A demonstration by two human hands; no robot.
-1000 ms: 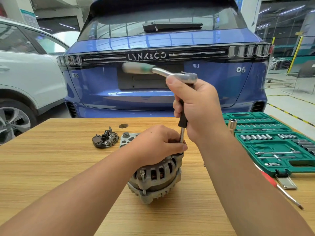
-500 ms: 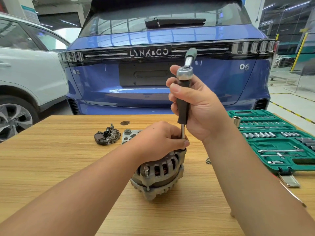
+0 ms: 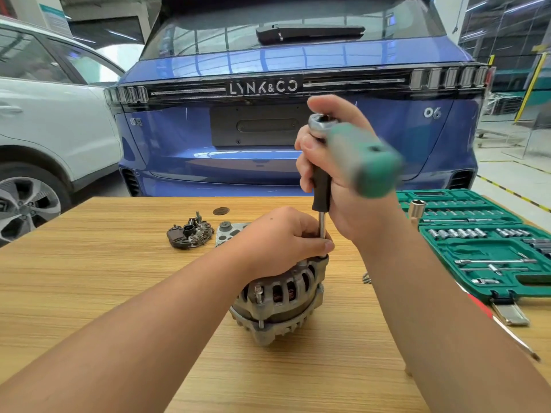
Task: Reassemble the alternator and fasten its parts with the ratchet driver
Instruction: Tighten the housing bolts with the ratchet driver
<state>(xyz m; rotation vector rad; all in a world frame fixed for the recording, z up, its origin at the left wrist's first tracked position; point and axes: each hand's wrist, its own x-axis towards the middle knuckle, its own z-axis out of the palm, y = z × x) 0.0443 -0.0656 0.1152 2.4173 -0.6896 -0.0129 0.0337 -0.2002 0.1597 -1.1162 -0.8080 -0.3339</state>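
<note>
A: What has changed around the alternator (image 3: 280, 296) in the last second?

B: The ratchet driver (image 3: 351, 150) has been swung about its upright shaft: its green handle, seen pointing to the left a second ago and away toward the blue car (image 3: 298, 144) half a second ago, is now blurred and directed back toward the person. A tightening stroke is judged to be in progress on a bolt at the alternator's top right edge, so fastening is under way, not finished.

A: And the hands?

B: The right hand (image 3: 340, 180) is closed round the black grip of the shaft, just below the ratchet head. The left hand (image 3: 283, 239) is curled over the top of the alternator, with its fingertips pinched at the foot of the shaft. The alternator is stood on the counter (image 3: 89, 278), with the socket case (image 3: 483, 248) to its right and the loose parts (image 3: 190, 232) behind it to the left.
</note>
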